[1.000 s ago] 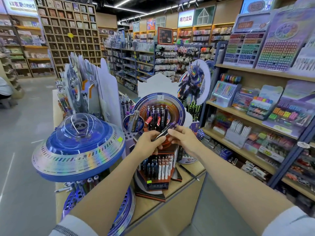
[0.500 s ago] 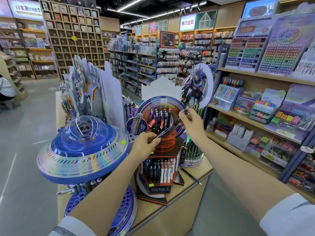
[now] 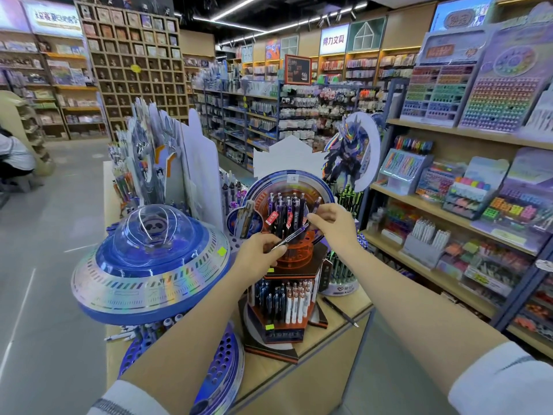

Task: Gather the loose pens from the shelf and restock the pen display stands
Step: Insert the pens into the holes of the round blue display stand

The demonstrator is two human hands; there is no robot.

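A dark pen slants in front of the orange upper tier of the pen display stand, its lower end pinched in the curled fingers of the left hand. Just above, the right hand pinches a purple pen between thumb and forefinger at the right end of the tier's upright row. The stand sits on a wooden counter, with a loose pen lying beside it and a blue saucer-shaped display to its left.

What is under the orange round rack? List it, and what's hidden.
A hexagonal stand carries it; its front bay holds upright dark blue pens and white pens. Its rear bays are hidden, and the left hand covers the rack's left edge.
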